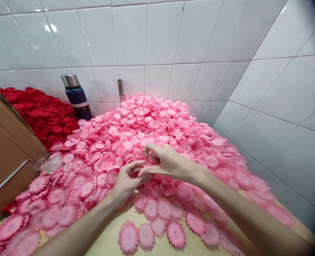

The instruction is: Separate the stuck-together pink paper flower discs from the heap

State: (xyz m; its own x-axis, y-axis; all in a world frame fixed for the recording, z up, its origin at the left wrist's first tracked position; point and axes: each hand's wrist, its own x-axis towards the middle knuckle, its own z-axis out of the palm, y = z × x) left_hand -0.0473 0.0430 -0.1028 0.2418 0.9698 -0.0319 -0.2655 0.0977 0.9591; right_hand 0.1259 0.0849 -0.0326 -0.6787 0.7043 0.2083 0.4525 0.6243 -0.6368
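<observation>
My left hand [127, 183] and my right hand [170, 161] meet over the front of a large heap of pink scalloped fabric flower discs [147, 119]. The left fingers are bent together in a pinch, their tips touching or nearly touching the right hand's fingers. On the right hand, the thumb points left and the index finger curls above it. Some pink shows between the hands, but I cannot tell whether it is a held piece or the heap behind. Just below, single discs lie flat, among them a darker-edged flower disc [176, 234].
A dark blue bottle [79, 99] with a steel cap stands at the back left by a red heap [45, 113]. A clear plastic tub [49, 163] sits beside a cardboard box [10, 142]. Behind is a tiled wall [131, 39]; a small metal strip [120, 89] stands against it.
</observation>
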